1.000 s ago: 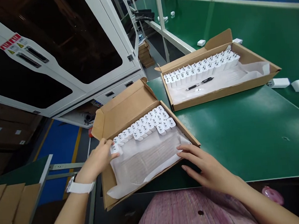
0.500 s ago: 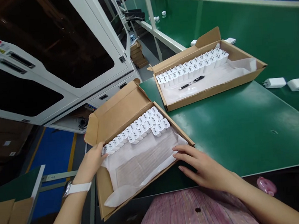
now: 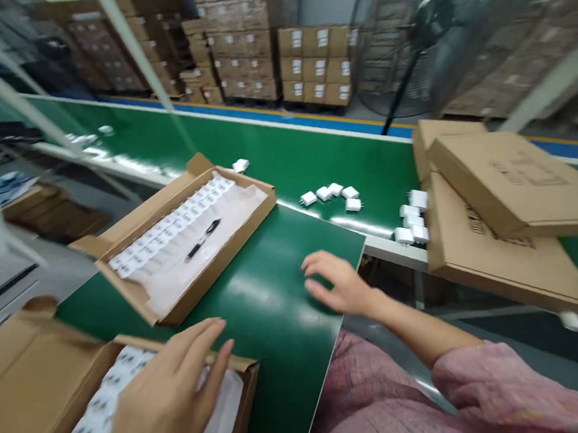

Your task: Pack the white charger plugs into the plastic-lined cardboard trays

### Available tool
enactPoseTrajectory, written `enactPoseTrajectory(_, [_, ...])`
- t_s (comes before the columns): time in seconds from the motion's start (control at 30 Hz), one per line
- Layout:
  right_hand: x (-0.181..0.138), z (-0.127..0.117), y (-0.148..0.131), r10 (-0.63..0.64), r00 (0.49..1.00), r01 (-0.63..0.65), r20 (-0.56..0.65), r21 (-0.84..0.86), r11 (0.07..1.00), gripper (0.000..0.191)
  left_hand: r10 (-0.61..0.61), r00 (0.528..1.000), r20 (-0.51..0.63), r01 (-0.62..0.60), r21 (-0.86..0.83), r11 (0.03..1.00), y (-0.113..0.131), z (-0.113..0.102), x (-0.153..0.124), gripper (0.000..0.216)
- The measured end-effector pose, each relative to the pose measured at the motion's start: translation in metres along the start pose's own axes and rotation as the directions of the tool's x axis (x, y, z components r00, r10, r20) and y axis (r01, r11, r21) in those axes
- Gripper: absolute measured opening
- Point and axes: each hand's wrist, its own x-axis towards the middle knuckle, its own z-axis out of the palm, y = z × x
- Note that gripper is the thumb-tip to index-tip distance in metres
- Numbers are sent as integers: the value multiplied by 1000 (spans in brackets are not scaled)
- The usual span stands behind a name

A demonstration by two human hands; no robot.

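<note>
My left hand hovers open, fingers stretched out, over the near cardboard box of white chargers at the bottom left. My right hand is out over the green table near its right edge, fingers spread and holding nothing. Loose white chargers lie beyond it on the green belt, with a few more chargers beside the flat boxes.
A second open box holds rows of white chargers and a black pen. Flat closed cartons lie stacked at the right. A standing fan and pallets of boxes stand behind the belt.
The view has swung right and up. My right hand left the near box's edge and moved out across the table toward the belt. My left hand lifted off the row of chargers.
</note>
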Motion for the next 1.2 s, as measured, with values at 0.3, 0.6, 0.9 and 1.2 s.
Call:
enactPoseTrajectory(0.3, [-63, -165, 176, 850, 519, -475, 95, -794, 379, 93, 358, 924, -135, -375, -135, 917, 49, 104, 59, 19])
enactPoseTrajectory(0.6, [-61, -163, 238, 870, 493, -543, 15, -776, 321, 82, 307, 941, 142, -300, -66, 952, 47, 114, 43, 28])
enactPoseTrajectory(0.9, [-43, -134, 262, 815, 576, -625, -63, -677, 389, 81, 232, 912, 339, -212, -94, 973, 52, 106, 46, 34])
enactPoseTrajectory(1.2, [-16, -109, 283, 831, 555, -646, -41, -650, 399, 109, 191, 899, 395, -156, -118, 981, 52, 104, 46, 35])
